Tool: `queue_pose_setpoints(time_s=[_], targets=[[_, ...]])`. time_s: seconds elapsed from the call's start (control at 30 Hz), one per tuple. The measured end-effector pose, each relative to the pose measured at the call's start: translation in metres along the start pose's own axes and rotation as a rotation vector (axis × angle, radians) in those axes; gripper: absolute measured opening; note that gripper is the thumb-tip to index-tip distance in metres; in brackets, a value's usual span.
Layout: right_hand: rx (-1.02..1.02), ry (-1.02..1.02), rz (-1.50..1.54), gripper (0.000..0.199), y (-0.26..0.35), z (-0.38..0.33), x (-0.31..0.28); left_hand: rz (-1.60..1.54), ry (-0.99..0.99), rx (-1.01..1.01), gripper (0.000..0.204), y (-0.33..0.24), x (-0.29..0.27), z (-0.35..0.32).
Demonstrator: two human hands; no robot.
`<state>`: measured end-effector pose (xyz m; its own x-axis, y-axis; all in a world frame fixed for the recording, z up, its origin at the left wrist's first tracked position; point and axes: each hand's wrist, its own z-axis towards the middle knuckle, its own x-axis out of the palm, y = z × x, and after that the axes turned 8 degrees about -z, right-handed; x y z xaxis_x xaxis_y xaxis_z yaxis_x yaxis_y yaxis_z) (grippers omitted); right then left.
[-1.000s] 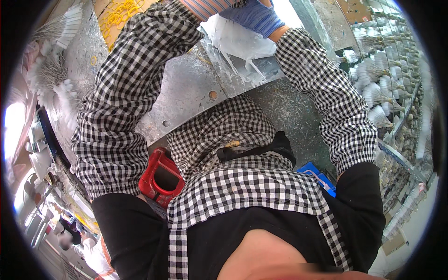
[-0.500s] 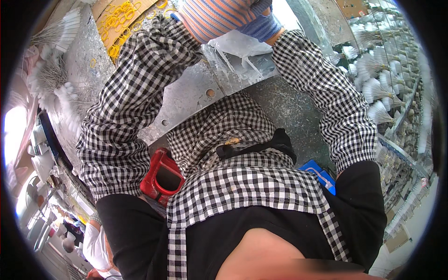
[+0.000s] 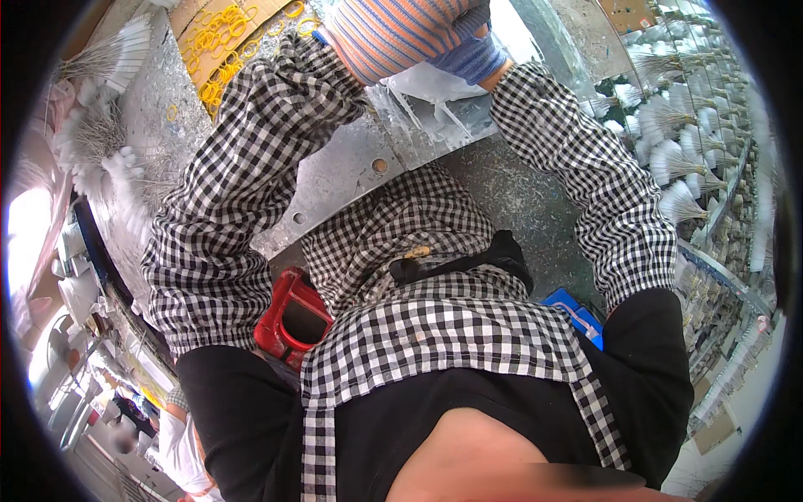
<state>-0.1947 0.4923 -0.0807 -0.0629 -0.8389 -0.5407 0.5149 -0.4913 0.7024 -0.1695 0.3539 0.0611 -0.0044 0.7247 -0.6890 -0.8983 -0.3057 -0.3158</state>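
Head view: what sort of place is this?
Probably a workshop or small factory: there's a scuffed metal worktop, loose yellow rings, and rows of white, bristle-like tufts along the right side.

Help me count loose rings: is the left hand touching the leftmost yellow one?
Apart. The head view shows bench and checked sleeve between the left hand and that yellow ring.

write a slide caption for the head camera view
Left hand and right hand in striped gloves, close together over a metal worktop near yellow rings on cardboard.
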Motion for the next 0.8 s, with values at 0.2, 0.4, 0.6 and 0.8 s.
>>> queue_pose_setpoints(time_s=[0.2,0.4,0.6,0.8], targets=[[0.046,-0.021,0.132,0.026,0.011,-0.003,-0.002,0.093,0.084,-0.038,0.03,0.031,0.011,-0.025],[0.089,-0.059,0.251,0.024,0.002,0.003,-0.006,-0.001,-0.039,0.041,0.026,0.0,-0.004,0.01],[0.1,-0.092,0.394,0.022,0.01,0.0,-0.009,-0.01,-0.052,0.034,0.037,0.004,-0.003,0.013],[0.012,0.054,0.182,0.031,0.024,0.013,-0.026,-0.044,-0.854,-0.054,0.071,-0.003,0.017,-0.01]])
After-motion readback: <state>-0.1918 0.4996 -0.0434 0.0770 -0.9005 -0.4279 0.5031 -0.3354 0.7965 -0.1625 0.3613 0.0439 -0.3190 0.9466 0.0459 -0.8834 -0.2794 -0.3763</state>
